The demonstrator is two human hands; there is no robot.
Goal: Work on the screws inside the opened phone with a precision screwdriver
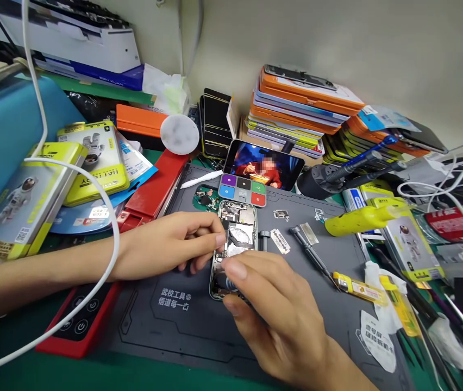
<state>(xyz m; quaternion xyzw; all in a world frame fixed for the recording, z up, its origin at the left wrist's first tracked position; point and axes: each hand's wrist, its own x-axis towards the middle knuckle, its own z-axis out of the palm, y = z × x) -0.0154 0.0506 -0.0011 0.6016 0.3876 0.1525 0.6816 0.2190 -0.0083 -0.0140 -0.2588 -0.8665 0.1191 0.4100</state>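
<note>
An opened smartphone point(239, 231) lies on the grey work mat, its inner parts and silvery battery area bare. My left hand point(174, 241) comes in from the left, over the phone's left edge. Its thumb and curled index finger meet there; whatever may be between them is hidden. Over the phone's lower end is my right hand point(282, 312), its thumb and index finger apart with nothing visible between them. Just right of the phone are a small grey screwdriver point(264, 240) and a razor blade point(280, 241). A longer screwdriver point(311, 252) lies farther right.
Behind the phone stands a lit phone point(262, 163) playing a video, with a coloured tray point(243, 190) before it. A white cable point(113, 239) loops across my left forearm. Boxes point(15, 201) crowd the left; a yellow bottle point(357, 217) and tools lie right.
</note>
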